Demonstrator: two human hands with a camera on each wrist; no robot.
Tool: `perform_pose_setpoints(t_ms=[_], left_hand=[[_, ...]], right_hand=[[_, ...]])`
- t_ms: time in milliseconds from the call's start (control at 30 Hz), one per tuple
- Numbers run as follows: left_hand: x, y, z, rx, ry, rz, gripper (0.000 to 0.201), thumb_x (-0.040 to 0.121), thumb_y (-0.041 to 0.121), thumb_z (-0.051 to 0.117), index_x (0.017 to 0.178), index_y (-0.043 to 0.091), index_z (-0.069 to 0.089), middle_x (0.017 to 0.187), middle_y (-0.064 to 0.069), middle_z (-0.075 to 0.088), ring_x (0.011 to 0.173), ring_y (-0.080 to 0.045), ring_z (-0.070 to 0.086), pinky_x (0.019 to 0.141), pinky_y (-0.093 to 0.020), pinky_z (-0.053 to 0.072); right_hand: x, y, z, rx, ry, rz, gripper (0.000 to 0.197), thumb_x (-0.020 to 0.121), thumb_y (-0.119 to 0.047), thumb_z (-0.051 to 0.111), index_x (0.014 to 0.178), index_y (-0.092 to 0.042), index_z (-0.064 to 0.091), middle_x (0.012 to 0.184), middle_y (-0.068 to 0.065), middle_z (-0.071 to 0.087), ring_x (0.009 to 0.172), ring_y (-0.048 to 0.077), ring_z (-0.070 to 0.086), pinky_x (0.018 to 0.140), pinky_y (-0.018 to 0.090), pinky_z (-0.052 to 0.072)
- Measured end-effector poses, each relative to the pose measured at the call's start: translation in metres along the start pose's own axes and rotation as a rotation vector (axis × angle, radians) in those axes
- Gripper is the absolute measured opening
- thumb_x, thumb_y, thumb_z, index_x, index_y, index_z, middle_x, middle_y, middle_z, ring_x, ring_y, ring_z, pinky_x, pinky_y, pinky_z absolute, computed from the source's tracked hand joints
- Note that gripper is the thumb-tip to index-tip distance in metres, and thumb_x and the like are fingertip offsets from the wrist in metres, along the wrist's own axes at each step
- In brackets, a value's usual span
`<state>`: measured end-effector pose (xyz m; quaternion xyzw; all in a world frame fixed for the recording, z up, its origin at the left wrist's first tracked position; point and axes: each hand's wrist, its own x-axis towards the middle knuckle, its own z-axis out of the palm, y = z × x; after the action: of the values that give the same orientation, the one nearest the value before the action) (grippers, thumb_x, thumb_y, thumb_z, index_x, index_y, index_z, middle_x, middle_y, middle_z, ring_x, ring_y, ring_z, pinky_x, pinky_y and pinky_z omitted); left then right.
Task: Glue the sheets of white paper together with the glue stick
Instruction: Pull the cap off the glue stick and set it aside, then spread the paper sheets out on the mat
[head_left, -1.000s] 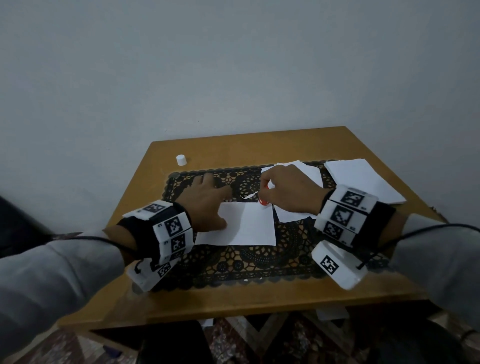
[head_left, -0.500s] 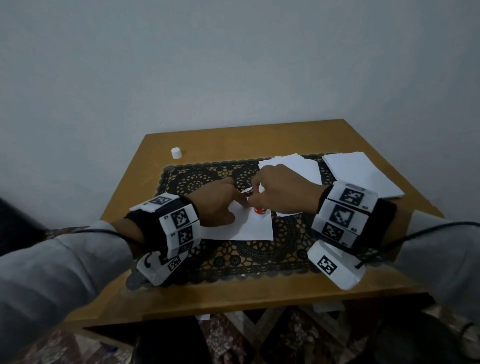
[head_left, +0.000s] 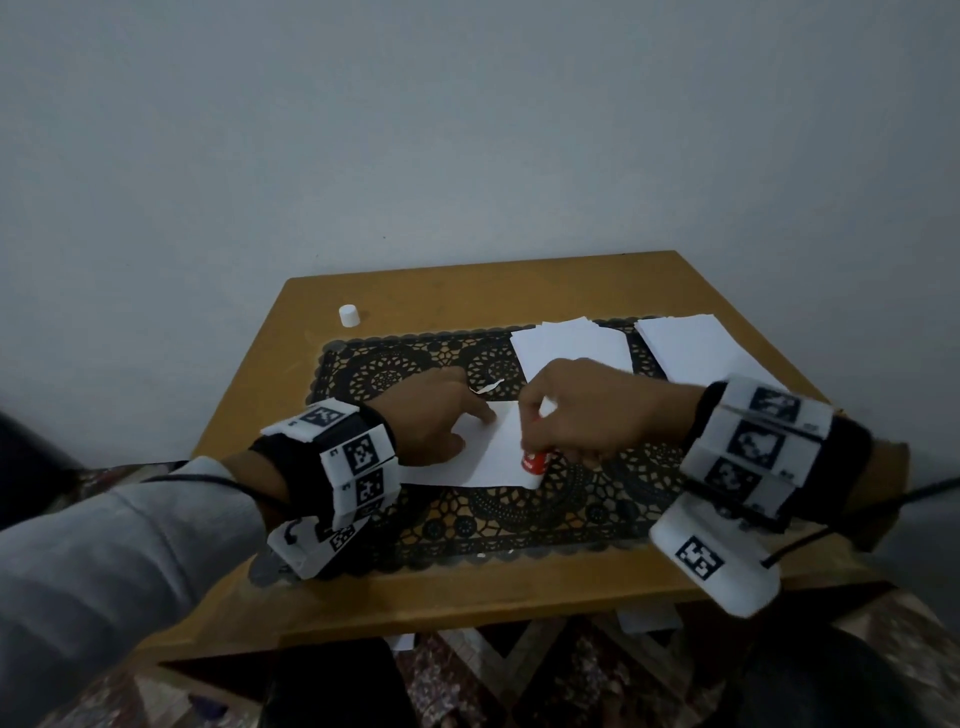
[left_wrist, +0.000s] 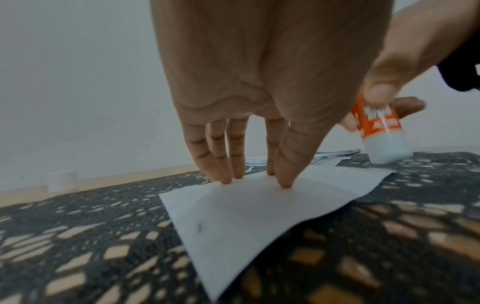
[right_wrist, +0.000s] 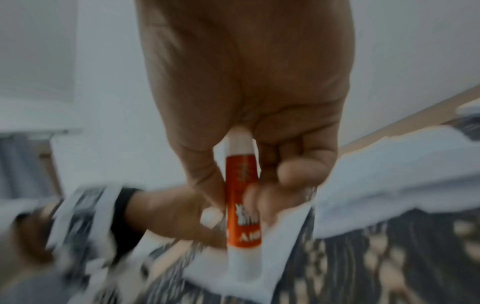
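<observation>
A white paper sheet (head_left: 493, 452) lies on the black lace mat (head_left: 519, 514). My left hand (head_left: 431, 415) presses it down with straight fingertips (left_wrist: 284, 181), near the sheet's far edge (left_wrist: 259, 205). My right hand (head_left: 576, 410) grips the orange-and-white glue stick (head_left: 535, 461), held upright with its lower end on the sheet's near right corner. The left wrist view shows the stick (left_wrist: 379, 129) blurred, to the right of my fingers. In the right wrist view the stick (right_wrist: 242, 205) is pinched between thumb and fingers, its tip on the paper.
Two stacks of white sheets (head_left: 571, 345) (head_left: 691, 348) lie at the back right of the wooden table (head_left: 467, 291). The white glue cap (head_left: 349, 315) stands at the back left. A small paper scrap (head_left: 488, 387) lies on the mat behind my hands.
My right hand has drawn the glue stick toward me along the sheet's right edge, down to the near corner. My left hand has shifted right on the sheet.
</observation>
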<state>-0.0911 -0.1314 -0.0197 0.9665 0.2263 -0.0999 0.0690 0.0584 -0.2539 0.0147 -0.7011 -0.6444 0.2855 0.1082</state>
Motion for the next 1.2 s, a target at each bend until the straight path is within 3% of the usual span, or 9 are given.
perform_pose_setpoints(t_ms=[100, 167, 267, 400, 533, 633, 867, 1033, 1200], left_hand=[[-0.003, 0.000, 0.001, 0.024, 0.025, 0.004, 0.043, 0.088, 0.023, 0.062, 0.129, 0.032, 0.053, 0.123, -0.001, 0.049, 0.116, -0.019, 0.046, 0.093, -0.030, 0.038], [-0.003, -0.001, 0.000, 0.024, 0.032, 0.010, 0.040, 0.087, 0.024, 0.064, 0.125, 0.032, 0.055, 0.124, 0.000, 0.049, 0.115, -0.019, 0.047, 0.093, -0.031, 0.039], [-0.002, -0.001, -0.002, 0.025, 0.010, 0.016, 0.039, 0.085, 0.029, 0.067, 0.123, 0.032, 0.058, 0.123, 0.001, 0.050, 0.115, -0.019, 0.048, 0.096, -0.032, 0.041], [0.000, -0.001, -0.005, 0.065, -0.042, 0.038, 0.041, 0.084, 0.036, 0.067, 0.124, 0.031, 0.059, 0.120, 0.001, 0.050, 0.112, -0.020, 0.049, 0.095, -0.035, 0.043], [0.001, -0.002, -0.007, 0.107, -0.056, 0.057, 0.042, 0.085, 0.038, 0.065, 0.126, 0.032, 0.058, 0.119, 0.001, 0.050, 0.110, -0.020, 0.050, 0.093, -0.034, 0.043], [0.002, -0.003, -0.006, 0.137, -0.054, 0.077, 0.042, 0.087, 0.040, 0.063, 0.128, 0.033, 0.057, 0.121, 0.002, 0.050, 0.110, -0.020, 0.050, 0.090, -0.031, 0.042], [0.002, -0.005, -0.006, 0.159, -0.025, 0.127, 0.042, 0.088, 0.042, 0.060, 0.130, 0.035, 0.055, 0.119, 0.004, 0.052, 0.108, -0.018, 0.052, 0.091, -0.032, 0.045], [0.005, -0.003, -0.005, 0.204, -0.026, 0.139, 0.042, 0.090, 0.041, 0.058, 0.131, 0.035, 0.053, 0.119, 0.004, 0.053, 0.106, -0.018, 0.053, 0.086, -0.029, 0.043], [0.005, 0.001, -0.002, 0.250, -0.028, 0.122, 0.038, 0.091, 0.037, 0.057, 0.128, 0.030, 0.056, 0.115, 0.001, 0.055, 0.104, -0.020, 0.054, 0.082, -0.028, 0.043]], right_hand=[[-0.007, 0.013, -0.030, 0.159, -0.057, 0.037, 0.014, 0.083, -0.012, 0.070, 0.091, -0.006, 0.060, 0.076, 0.008, 0.074, 0.064, 0.018, 0.069, 0.057, 0.028, 0.052], [-0.007, 0.023, -0.048, 0.188, -0.018, 0.012, 0.021, 0.081, -0.009, 0.074, 0.095, -0.009, 0.058, 0.080, 0.004, 0.075, 0.072, 0.016, 0.070, 0.063, 0.027, 0.053], [0.004, 0.041, -0.060, 0.129, 0.146, -0.018, 0.019, 0.087, -0.013, 0.069, 0.103, -0.020, 0.061, 0.085, -0.002, 0.073, 0.076, 0.012, 0.065, 0.068, 0.027, 0.052], [0.036, 0.059, -0.062, 0.131, 0.352, 0.050, 0.010, 0.090, -0.013, 0.064, 0.100, -0.012, 0.063, 0.096, 0.010, 0.069, 0.091, 0.029, 0.064, 0.079, 0.041, 0.051], [0.080, 0.077, -0.060, 0.224, 0.538, 0.103, 0.031, 0.087, -0.021, 0.066, 0.110, -0.008, 0.050, 0.097, 0.006, 0.065, 0.084, 0.021, 0.061, 0.071, 0.035, 0.048], [0.109, 0.089, -0.064, 0.172, 0.657, 0.154, 0.030, 0.086, -0.024, 0.069, 0.105, -0.013, 0.049, 0.091, -0.002, 0.056, 0.073, 0.011, 0.053, 0.060, 0.025, 0.041], [0.152, 0.101, -0.072, 0.027, 0.655, 0.266, 0.023, 0.071, -0.015, 0.071, 0.091, -0.007, 0.062, 0.084, 0.004, 0.064, 0.079, 0.025, 0.062, 0.059, 0.028, 0.043], [0.160, 0.098, -0.074, -0.019, 0.667, 0.266, 0.029, 0.072, -0.018, 0.073, 0.096, -0.007, 0.063, 0.092, 0.008, 0.068, 0.085, 0.026, 0.064, 0.074, 0.034, 0.051], [0.155, 0.099, -0.073, -0.025, 0.599, 0.321, 0.042, 0.072, -0.026, 0.076, 0.106, -0.012, 0.056, 0.093, 0.001, 0.062, 0.089, 0.023, 0.062, 0.064, 0.028, 0.045]])
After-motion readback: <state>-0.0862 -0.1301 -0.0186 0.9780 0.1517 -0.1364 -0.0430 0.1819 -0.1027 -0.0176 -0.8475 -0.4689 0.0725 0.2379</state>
